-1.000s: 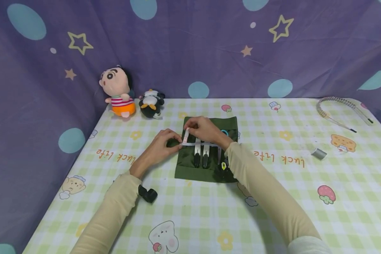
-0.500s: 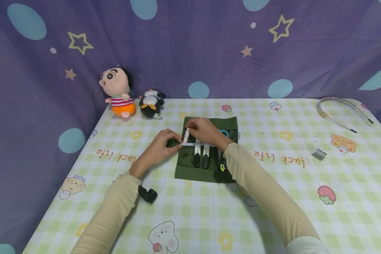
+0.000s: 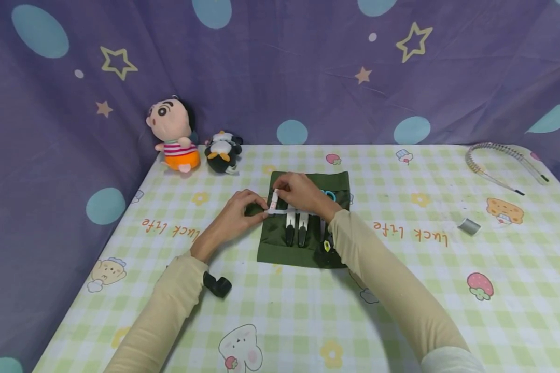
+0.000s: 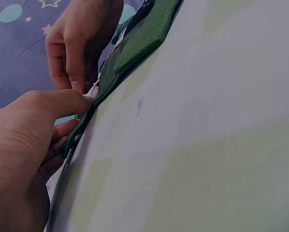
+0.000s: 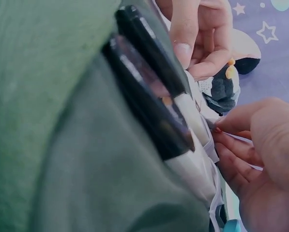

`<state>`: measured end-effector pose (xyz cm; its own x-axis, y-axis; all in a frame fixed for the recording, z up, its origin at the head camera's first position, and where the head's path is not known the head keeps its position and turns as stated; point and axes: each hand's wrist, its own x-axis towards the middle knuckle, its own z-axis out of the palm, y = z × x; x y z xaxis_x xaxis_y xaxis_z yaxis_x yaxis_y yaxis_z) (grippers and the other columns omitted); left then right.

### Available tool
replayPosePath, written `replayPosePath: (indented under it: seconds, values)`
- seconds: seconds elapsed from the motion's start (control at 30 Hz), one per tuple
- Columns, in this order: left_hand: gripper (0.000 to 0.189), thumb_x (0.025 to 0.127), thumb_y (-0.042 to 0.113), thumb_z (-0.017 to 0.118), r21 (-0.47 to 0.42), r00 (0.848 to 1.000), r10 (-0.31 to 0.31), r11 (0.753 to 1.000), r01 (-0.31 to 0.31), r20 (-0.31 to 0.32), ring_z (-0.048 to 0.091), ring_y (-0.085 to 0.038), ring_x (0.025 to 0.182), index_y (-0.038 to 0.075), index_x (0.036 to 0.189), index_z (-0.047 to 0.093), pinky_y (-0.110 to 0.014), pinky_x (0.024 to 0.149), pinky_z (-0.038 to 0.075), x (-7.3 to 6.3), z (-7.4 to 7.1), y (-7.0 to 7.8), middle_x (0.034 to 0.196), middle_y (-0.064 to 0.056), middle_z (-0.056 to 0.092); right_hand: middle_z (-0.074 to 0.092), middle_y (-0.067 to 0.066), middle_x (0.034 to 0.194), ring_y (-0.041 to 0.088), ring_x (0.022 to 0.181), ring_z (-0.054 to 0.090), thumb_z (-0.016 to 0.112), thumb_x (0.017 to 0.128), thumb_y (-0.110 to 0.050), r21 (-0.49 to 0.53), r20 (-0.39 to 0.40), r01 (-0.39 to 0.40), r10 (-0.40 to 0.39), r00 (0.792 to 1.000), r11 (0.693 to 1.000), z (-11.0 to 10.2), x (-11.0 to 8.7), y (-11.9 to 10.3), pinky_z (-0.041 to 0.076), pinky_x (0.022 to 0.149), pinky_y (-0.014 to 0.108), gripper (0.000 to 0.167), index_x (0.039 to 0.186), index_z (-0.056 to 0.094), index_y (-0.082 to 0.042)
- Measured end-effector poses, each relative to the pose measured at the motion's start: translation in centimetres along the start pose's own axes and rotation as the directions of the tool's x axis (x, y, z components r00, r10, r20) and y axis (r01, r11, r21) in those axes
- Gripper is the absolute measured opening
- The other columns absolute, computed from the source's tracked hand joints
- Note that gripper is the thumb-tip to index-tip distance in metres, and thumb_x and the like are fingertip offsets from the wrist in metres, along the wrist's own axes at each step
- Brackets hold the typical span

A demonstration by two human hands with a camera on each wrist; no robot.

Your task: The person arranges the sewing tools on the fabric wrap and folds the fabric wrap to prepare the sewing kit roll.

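An open green fabric tool roll (image 3: 270, 254) lies flat on the table. My left hand (image 3: 235, 212) pinches its left edge between thumb and fingers, as the left wrist view shows too. My right hand (image 3: 303, 194) reaches across the roll and pinches the upper end of a slim white tube (image 3: 274, 201) with pinkish print. The tube's lower end is at the white elastic band (image 3: 281, 211). Two white pens with black ends (image 5: 149, 53) sit side by side under that band. Blue scissor handles (image 3: 329, 195) show behind my right wrist, which hides part of the roll.
A striped-shirt plush doll (image 3: 171, 134) and a penguin plush (image 3: 222, 153) stand at the back left. To the right lie a small grey cylinder (image 3: 469, 226) and a headband (image 3: 494, 147). A purple curtain (image 3: 261, 72) hangs behind the checked tablecloth (image 3: 280, 321).
My right hand has shifted very slightly to the right, showing more of the blue scissor handles. The left hand keeps its place on the roll's edge.
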<state>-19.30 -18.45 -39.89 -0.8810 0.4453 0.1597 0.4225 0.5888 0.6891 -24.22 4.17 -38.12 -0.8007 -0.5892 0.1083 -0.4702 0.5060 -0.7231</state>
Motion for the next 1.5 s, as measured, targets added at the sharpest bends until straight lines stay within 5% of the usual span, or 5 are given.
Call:
replayPosePath:
  seconds: [1.5]
  values:
    - [0.009,0.098,0.017,0.075,-0.009,1.000,-0.010,1.000,0.010,0.013,0.052,-0.031,0.114,0.012,0.106,0.072,-0.053,0.101,0.040,0.03,0.06,-0.13,0.117,-0.007,0.063,0.067,0.013,0.111,0.022,0.095,0.066,0.059,0.105,-0.006,-0.069,0.068,0.076,-0.071,0.995,0.995,0.30,-0.43,-0.76,0.055,0.083,0.035,0.020,0.120,0.072,0.000]
